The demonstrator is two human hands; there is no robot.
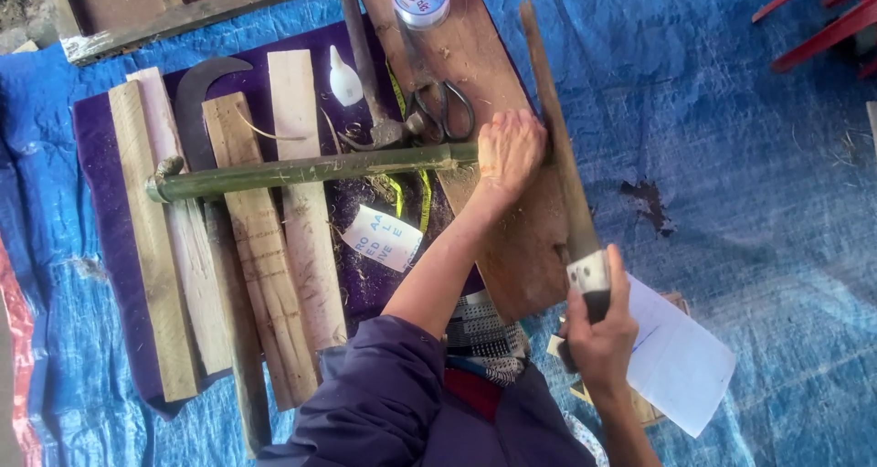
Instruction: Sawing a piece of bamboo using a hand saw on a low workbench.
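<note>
One green bamboo pole (311, 170) lies across four wooden planks (306, 202) on a blue tarp (749, 156). Left hand (510, 149) fingers clamp its right end on a brown board (475, 56). Right hand (601, 334) fingers grip one long blade (555, 138) by the handle. One pair of scissors (445, 109), one hammer (370, 74), one sickle (196, 101), partly hidden.

Blue tarpaulin (731, 129) covers the ground here, wrinkled and dusted with shavings. On it lies a purple cloth (100, 211), and across that sit 4 pale wooden slats (301, 211) side by side. A broad brown board (498, 229) rests angled at the cloth's right edge. White paper sheet (681, 357) lies on the tarpaulin at lower right. A weathered plank (183, 19) runs along the top-left edge. There's a dark stain (650, 202) on the tarpaulin too.
</note>
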